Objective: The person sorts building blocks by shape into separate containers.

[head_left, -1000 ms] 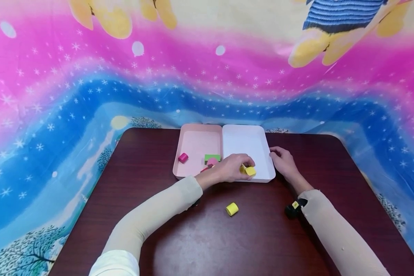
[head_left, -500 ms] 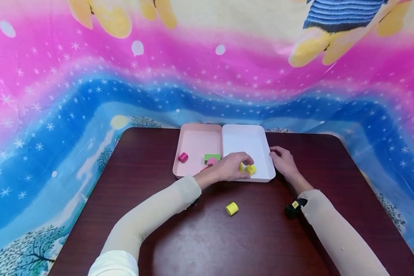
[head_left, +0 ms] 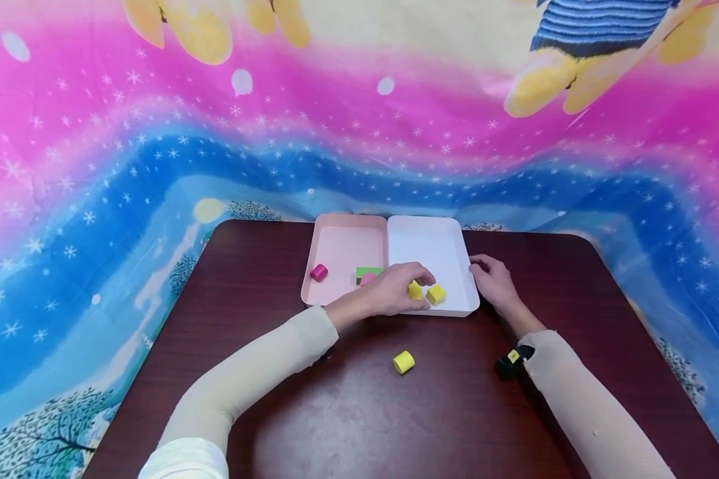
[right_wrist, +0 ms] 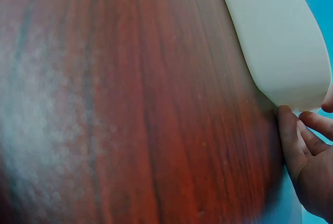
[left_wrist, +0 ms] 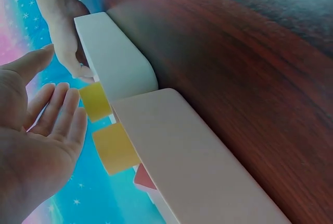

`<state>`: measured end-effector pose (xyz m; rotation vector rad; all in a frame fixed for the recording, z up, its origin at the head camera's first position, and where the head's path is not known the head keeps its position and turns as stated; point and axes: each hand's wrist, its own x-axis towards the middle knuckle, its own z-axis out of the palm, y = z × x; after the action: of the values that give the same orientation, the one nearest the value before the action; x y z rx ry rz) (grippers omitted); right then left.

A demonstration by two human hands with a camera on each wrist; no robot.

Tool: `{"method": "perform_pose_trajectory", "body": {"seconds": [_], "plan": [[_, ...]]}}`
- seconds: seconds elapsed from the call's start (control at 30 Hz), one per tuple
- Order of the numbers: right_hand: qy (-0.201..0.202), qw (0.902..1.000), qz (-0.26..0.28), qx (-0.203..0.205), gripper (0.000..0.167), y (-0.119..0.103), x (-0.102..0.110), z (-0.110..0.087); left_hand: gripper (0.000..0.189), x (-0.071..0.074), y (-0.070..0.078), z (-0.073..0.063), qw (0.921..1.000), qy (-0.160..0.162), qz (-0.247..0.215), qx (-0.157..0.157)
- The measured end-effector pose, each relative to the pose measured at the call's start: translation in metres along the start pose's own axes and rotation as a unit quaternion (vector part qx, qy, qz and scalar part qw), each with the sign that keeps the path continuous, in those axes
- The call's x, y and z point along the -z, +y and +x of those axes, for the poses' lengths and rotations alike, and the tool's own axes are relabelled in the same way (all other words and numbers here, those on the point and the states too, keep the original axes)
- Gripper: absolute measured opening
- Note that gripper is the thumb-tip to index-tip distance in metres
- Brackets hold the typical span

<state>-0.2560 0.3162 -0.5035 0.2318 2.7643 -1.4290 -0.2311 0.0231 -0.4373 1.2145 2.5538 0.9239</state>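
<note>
My left hand (head_left: 398,289) hovers over the near left part of the white tray (head_left: 425,246), thumb and fingers spread apart with nothing held. Just past its fingertips a yellow cube (head_left: 436,294) sits in the tray. Another yellow block (head_left: 415,291) shows between thumb and fingers, partly covered by the hand; in the left wrist view this block (left_wrist: 115,148) stands apart from the palm. My right hand (head_left: 496,283) rests its fingers against the white tray's right wall. From the right wrist, those fingers (right_wrist: 291,135) touch the wall's outer side.
Left of the white tray, a pink tray (head_left: 310,259) adjoins it, holding a magenta block (head_left: 319,273), a green block (head_left: 368,272) and a pink piece (head_left: 367,279). A yellow cylinder (head_left: 404,362) lies on the dark wooden table (head_left: 311,426). A printed cloth (head_left: 335,146) hangs behind.
My left hand has let go of the yellow cube, which now sits in the white tray, and has drawn back slightly to the left. The right hand stays in place.
</note>
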Motion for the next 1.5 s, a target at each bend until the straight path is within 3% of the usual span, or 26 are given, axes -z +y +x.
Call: {"method": "perform_pose_trajectory", "body": {"seconds": [0.7, 0.83, 1.2, 1.5], "plan": [[0.005, 1.0, -0.002, -0.001, 0.049, 0.0, -0.001, -0.001, 0.052, 0.014, 0.007, -0.021, 0.9995, 0.009, -0.005, -0.031], [0.005, 1.0, -0.002, 0.0, 0.048, 0.0, -0.001, -0.001, 0.054, 0.014, 0.009, -0.025, 0.9992, -0.003, -0.003, -0.041], [0.007, 1.0, -0.001, -0.001, 0.047, 0.0, -0.001, -0.001, 0.057, 0.011, 0.013, -0.041, 0.9958, -0.04, -0.052, -0.064], [0.007, 1.0, -0.004, 0.001, 0.047, -0.001, -0.001, 0.001, 0.056, 0.005, 0.007, -0.053, 0.9933, -0.053, -0.065, -0.079]]}}
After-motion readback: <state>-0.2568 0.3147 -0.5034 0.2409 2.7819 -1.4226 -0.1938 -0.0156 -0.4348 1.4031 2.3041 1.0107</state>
